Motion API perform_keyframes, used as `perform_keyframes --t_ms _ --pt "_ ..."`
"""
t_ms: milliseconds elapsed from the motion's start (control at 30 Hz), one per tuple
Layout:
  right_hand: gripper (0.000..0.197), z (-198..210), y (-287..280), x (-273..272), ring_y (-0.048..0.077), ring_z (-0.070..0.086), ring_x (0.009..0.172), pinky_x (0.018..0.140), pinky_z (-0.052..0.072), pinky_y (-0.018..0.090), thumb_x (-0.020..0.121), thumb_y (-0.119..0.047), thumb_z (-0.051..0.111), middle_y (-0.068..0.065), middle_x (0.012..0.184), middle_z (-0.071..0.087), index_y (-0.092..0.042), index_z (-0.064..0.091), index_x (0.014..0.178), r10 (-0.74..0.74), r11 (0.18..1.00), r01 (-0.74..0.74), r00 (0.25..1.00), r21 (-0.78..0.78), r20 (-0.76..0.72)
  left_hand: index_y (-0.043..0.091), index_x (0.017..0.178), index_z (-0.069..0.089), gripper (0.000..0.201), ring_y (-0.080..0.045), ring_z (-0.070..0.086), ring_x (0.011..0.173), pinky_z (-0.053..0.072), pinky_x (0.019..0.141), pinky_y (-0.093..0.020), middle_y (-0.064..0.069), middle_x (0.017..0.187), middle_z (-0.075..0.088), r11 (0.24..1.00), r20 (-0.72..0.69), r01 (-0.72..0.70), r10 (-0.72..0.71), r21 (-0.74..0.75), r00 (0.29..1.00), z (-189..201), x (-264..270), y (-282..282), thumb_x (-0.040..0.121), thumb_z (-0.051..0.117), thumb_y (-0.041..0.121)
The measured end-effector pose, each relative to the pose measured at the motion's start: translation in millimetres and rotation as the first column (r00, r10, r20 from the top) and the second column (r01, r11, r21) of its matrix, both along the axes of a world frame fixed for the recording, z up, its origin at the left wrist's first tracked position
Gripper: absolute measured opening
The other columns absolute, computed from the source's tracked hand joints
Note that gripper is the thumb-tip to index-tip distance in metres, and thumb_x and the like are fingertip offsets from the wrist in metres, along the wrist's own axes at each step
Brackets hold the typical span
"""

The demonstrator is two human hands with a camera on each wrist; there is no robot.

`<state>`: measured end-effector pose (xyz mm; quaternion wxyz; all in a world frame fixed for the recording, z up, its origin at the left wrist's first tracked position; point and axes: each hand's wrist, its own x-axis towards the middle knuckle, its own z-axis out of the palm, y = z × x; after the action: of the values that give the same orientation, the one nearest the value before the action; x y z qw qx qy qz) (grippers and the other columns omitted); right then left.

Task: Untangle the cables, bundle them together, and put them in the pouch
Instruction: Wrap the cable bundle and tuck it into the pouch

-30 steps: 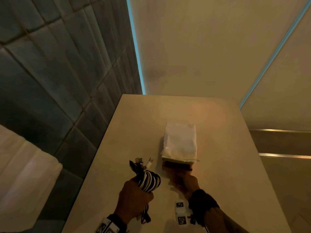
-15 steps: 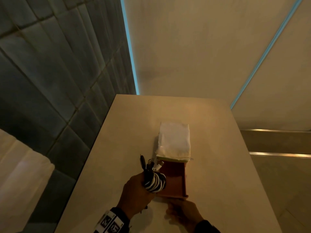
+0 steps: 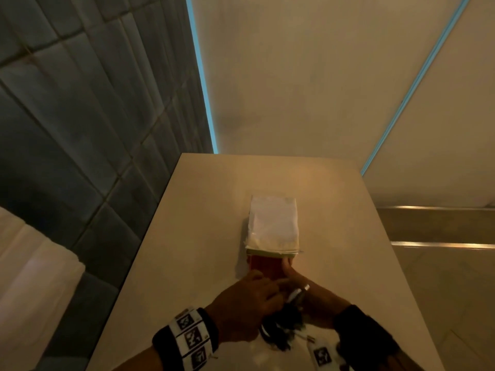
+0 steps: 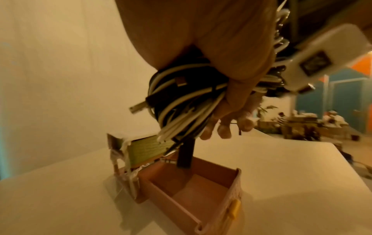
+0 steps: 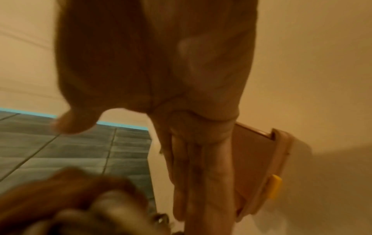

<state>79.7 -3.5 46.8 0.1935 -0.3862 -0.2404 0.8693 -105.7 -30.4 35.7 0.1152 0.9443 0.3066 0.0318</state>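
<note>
The pouch [image 4: 193, 182] is a pink box-shaped case lying with its lid up on the table; its white lid [image 3: 273, 223] leans away from me. My left hand [image 3: 246, 303] grips the coiled bundle of black and white cables [image 4: 181, 98] just above the pouch's near end, plugs dangling into the opening. In the head view the cable bundle [image 3: 284, 325] hangs between both hands. My right hand [image 5: 201, 174] lies with straight fingers [image 3: 288, 266] along the pouch's side [image 5: 253, 159], holding nothing. A yellow latch [image 5: 275, 186] sits on the pouch's front wall.
The beige table [image 3: 201, 250] ends at a dark tiled wall [image 3: 80, 129] on the left and drops off to the floor [image 3: 442, 277] on the right. Bare tabletop lies around the pouch on both sides.
My left hand has carried the bundle right and down, over the pouch's near end. My right hand has come forward from the near edge and laid its fingers beside the pouch.
</note>
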Motion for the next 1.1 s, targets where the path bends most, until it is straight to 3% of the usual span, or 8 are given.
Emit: perform_keyframes --t_ms 100,200,300,667,800,900,967,1100 --pt "0.064 5 -3 -1 0.034 0.068 0.097 0.079 0.057 0.04 0.069 -0.037 0.083 0.023 0.112 0.067 -0.007 0.062 0.122 0.077 0.997 -0.08 0.991 -0.021 -0.113 0.025 0.122 0.053 0.041 -0.018 0.047 0.113 0.034 0.101 -0.044 0.008 0.125 0.056 0.996 -0.078 0.059 -0.054 0.062 0.996 0 9 5 0.081 0.053 0.032" --pt "0.066 0 -9 5 0.043 0.061 0.106 0.094 0.048 0.059 0.078 -0.027 0.079 0.029 0.121 0.06 -0.012 0.049 0.135 0.311 0.95 -0.308 0.945 0.045 -0.102 0.027 0.11 0.058 0.043 -0.017 0.045 0.102 0.033 0.099 -0.049 0.01 0.108 0.055 0.982 -0.149 0.115 -0.092 0.153 0.985 -3 11 9 0.068 0.067 0.035" --pt "0.067 -5 -12 2 0.038 0.065 0.091 0.079 0.058 0.046 0.08 -0.008 0.076 0.018 0.106 0.069 -0.027 0.041 0.135 0.413 0.911 -0.413 0.911 0.011 0.022 0.022 0.104 0.051 0.049 -0.018 0.045 0.099 0.039 0.1 -0.056 0.008 0.1 0.055 0.988 -0.236 0.082 -0.048 0.134 0.971 -4 15 12 0.063 0.073 0.036" --pt "0.026 -33 -24 -9 0.023 0.066 0.064 0.062 0.054 0.031 0.069 0.011 0.07 0.015 0.077 0.071 0.003 0.07 0.094 -0.021 0.985 -0.042 0.932 0.165 0.361 0.022 0.143 0.031 0.086 -0.026 0.029 0.132 0.01 0.114 -0.054 -0.004 0.137 0.043 0.978 -0.217 -0.106 0.065 -0.181 0.974 -4 17 23 0.069 0.074 0.017" --pt "0.018 -49 -25 -8 0.03 0.061 0.059 0.053 0.052 0.032 0.074 -0.002 0.073 0.022 0.075 0.065 0.009 0.071 0.087 -0.082 0.996 0.06 0.909 0.068 0.408 0.031 0.147 0.027 0.082 -0.009 0.023 0.137 0.011 0.118 -0.032 0.005 0.147 0.035 0.931 0.141 -0.226 0.274 -0.286 0.951 4 6 28 0.078 0.07 0.039" --pt "0.018 -60 -23 -6 0.031 0.057 0.056 0.051 0.049 0.032 0.079 -0.008 0.07 0.022 0.071 0.06 0.01 0.07 0.081 -0.123 0.99 0.14 0.916 -0.016 0.381 0.034 0.118 0.053 0.038 -0.011 0.056 0.105 0.047 0.089 -0.028 0.007 0.113 0.059 0.714 0.449 -0.61 0.695 -0.343 0.562 -19 -12 27 0.08 0.049 0.029" --pt "0.017 -61 -19 -8 0.03 0.054 0.057 0.053 0.046 0.031 0.075 -0.009 0.07 0.019 0.07 0.059 0.007 0.068 0.078 -0.127 0.983 0.164 0.934 -0.086 0.334 0.034 0.099 0.052 0.018 -0.014 0.06 0.09 0.047 0.073 -0.029 0.009 0.095 0.059 0.454 0.348 -0.768 0.882 -0.451 0.317 -45 -19 22 0.085 0.054 0.023" --pt "0.022 -57 -10 -18 0.03 0.061 0.058 0.054 0.054 0.034 0.064 -0.005 0.07 0.016 0.071 0.065 0.002 0.069 0.085 -0.17 0.966 0.212 0.952 -0.149 0.255 0.019 0.13 0.045 0.053 -0.017 0.056 0.109 0.043 0.085 -0.025 -0.002 0.124 0.052 0.138 -0.176 -0.749 0.929 -0.648 0.325 -106 -11 5 0.085 0.063 0.042"
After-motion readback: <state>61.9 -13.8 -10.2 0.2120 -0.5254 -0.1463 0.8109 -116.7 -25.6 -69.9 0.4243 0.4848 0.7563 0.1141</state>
